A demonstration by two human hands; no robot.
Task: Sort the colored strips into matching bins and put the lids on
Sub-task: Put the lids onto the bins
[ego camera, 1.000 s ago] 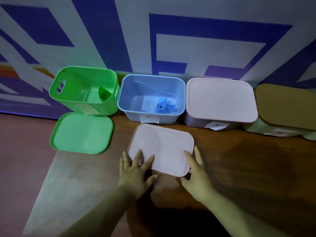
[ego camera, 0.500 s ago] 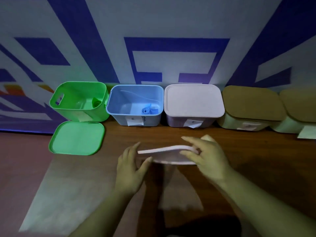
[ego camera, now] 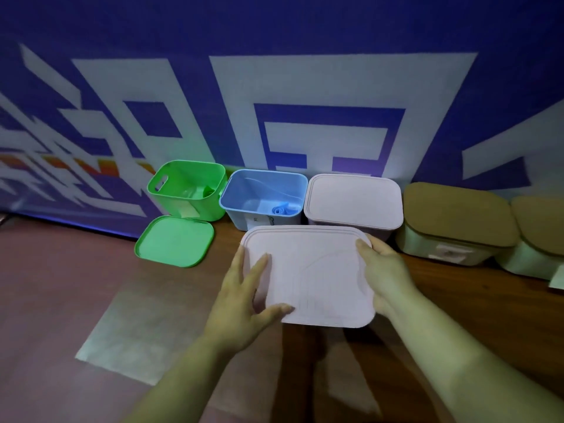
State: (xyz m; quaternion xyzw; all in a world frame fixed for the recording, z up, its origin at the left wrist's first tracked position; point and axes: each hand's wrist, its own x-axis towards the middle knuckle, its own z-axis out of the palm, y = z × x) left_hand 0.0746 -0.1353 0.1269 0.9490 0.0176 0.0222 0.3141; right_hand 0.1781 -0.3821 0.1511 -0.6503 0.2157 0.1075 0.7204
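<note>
I hold a pale pink lid (ego camera: 317, 270) in the air in front of the bins, its flat face tilted toward me. My left hand (ego camera: 244, 300) grips its left edge, thumb across the face. My right hand (ego camera: 384, 273) grips its right edge. Behind the lid stands an open blue bin (ego camera: 241, 206) with a curled blue strip (ego camera: 282, 209) inside. To its left is an open green bin (ego camera: 186, 190) with a green strip (ego camera: 209, 190) in it. A green lid (ego camera: 174, 241) lies flat in front of that bin.
A pink bin (ego camera: 354, 199) with its lid on stands right of the blue bin. Two pale bins with tan lids (ego camera: 457, 215) follow at the far right. All stand against a blue and white patterned wall. The wooden table (ego camera: 457, 294) edge runs at the left.
The pink lid lay flat on the table a second ago. Both hands took its edges, lifted it and tipped its face toward me, nearer the blue bin.
</note>
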